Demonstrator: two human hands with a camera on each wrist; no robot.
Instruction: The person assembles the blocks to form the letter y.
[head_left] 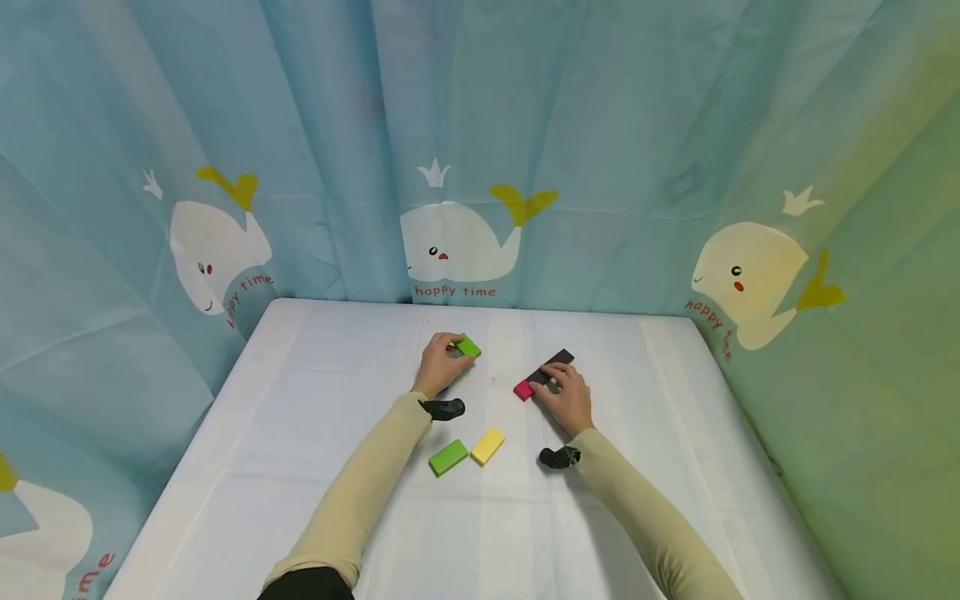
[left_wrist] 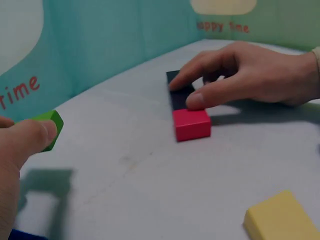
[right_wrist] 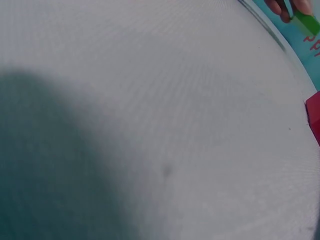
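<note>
Smooth rectangular blocks with crisp edges lie on a tabletop [head_left: 285, 500] covered in pale, finely woven cloth, as a person in beige sleeves works with two bare hands. The left hand [head_left: 442, 367] pinches a small green block [head_left: 469, 346] between thumb and fingers, the gap no wider than the block itself; in the left wrist view, it is held above the cloth, its shadow apart below. At right, a glossy red block [head_left: 523, 390] sits end to end with a slim dark bar [head_left: 561, 357], both flat on the cloth. The right hand [head_left: 572, 403] arches over the bar, bent thumb and forefinger slightly parted and touching it, the thumb beside the red block; whether they grip or merely rest cannot be told. Nearer the person, a second green block [head_left: 448, 458] and a yellow block [head_left: 487, 447] with softened corners lie flat, side by side. Behind hangs a softly folded blue curtain [head_left: 465, 75] printed with white whales.
</note>
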